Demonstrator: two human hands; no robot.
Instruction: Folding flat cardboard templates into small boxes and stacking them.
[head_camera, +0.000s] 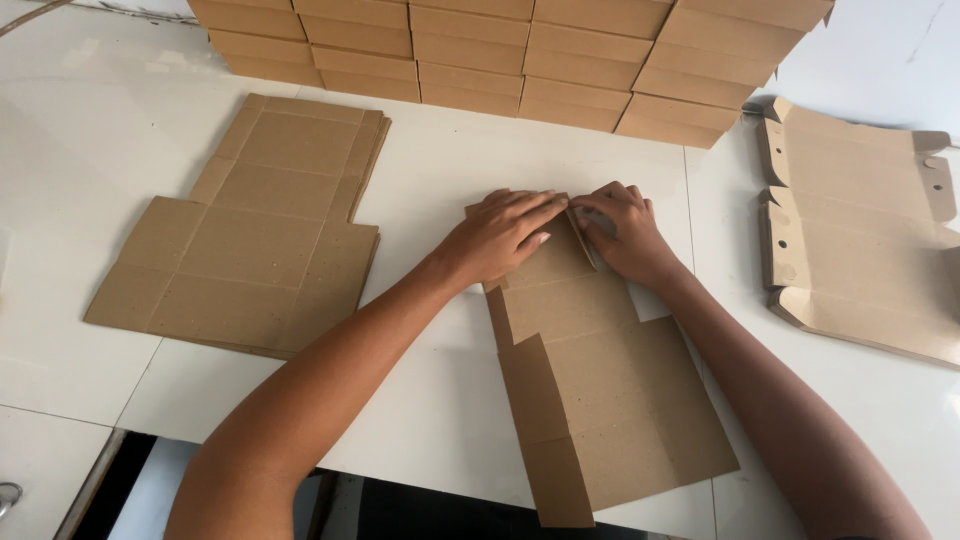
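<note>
Both hands worked at the far end of a flat cardboard box blank (590, 390) that lay on the white counter (440, 200), reaching from the counter's middle down to its near edge and slightly overhanging it. The left hand (500, 235) lay palm down on the blank's far panel, fingers (530, 212) stretched out flat and together, pressing the cardboard rather than grasping it. The right hand (622, 232) sat just beside it, its fingers curled and pinching a narrow flap (582, 238) that stood up from the panel along a fold. The fingertips of the two hands nearly met at that flap.

Toward the counter's left edge lay a stack of flat blanks (250, 240), unfolded and squared together, well apart from the hands. Along the far edge stood a row of stacked folded boxes (520, 60), several layers high, running most of the way across. Near the right edge rested a partly folded box (860, 230), its side walls raised and its round-holed tabs showing, apart from the blank under the hands.
</note>
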